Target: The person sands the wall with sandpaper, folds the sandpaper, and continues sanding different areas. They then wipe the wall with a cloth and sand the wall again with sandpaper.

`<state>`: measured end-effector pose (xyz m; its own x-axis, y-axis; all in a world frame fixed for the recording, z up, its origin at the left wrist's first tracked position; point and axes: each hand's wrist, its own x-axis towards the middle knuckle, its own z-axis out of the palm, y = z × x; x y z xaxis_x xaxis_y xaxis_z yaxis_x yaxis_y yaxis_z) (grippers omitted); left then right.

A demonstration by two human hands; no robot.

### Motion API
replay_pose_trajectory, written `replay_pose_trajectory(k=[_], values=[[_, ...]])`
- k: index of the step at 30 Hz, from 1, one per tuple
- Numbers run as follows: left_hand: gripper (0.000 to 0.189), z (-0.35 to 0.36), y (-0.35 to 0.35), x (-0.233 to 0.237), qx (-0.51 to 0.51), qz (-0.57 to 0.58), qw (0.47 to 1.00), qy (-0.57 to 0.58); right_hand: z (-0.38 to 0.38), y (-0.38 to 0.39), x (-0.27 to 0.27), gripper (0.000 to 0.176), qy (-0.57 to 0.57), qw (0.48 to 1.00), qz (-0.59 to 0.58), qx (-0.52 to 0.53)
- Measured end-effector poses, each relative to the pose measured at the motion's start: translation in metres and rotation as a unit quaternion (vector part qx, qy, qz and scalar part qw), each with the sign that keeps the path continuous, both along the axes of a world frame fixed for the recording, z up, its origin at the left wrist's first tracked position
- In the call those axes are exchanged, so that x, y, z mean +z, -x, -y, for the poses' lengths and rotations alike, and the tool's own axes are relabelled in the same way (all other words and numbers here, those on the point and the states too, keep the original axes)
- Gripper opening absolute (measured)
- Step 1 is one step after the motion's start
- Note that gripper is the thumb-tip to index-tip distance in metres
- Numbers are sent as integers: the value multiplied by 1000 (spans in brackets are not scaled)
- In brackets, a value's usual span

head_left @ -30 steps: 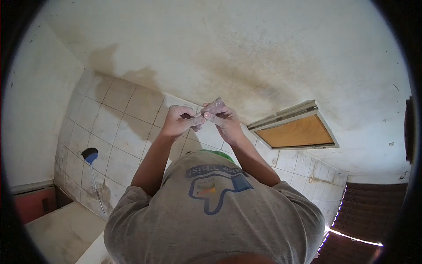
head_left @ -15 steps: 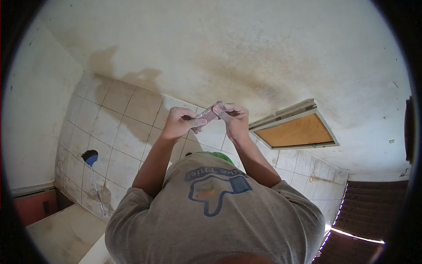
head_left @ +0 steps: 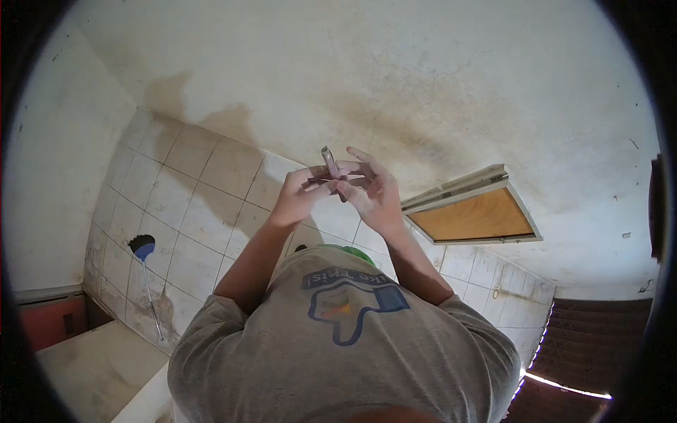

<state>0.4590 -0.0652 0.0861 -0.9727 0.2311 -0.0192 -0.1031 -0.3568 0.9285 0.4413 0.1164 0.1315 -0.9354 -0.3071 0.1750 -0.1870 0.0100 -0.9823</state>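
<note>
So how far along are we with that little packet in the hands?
Done: nothing shows as finished, and I cannot tell whether the packet is torn open. In hand: the left hand pinches it, edge up, while the right hand, fingers spread, touches it. Left: probably opening it, since no contents show anywhere.

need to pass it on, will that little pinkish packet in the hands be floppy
Probably light: the small pinkish packet is held by fingertips alone where the left hand and right hand meet. It looks thin and stands up edge-on, so likely bendy but not limp.
</note>
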Motion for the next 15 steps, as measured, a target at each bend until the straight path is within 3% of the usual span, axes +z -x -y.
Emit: replay_pose_trajectory(k=[2,5,8,15], values=[[36,5,1,0,-53,54,990,-118,-11,-1,1,77,-31,997,-62,44],[43,9,2,1,-122,121,961,-215,-19,-2,23,94,-198,969,-140,40],[47,9,12,5,-136,130,950,-248,-20,2,23,100,-136,987,-74,40],[47,4,46,9,-198,123,933,-275,-30,28,18,86,-168,965,-199,34]])
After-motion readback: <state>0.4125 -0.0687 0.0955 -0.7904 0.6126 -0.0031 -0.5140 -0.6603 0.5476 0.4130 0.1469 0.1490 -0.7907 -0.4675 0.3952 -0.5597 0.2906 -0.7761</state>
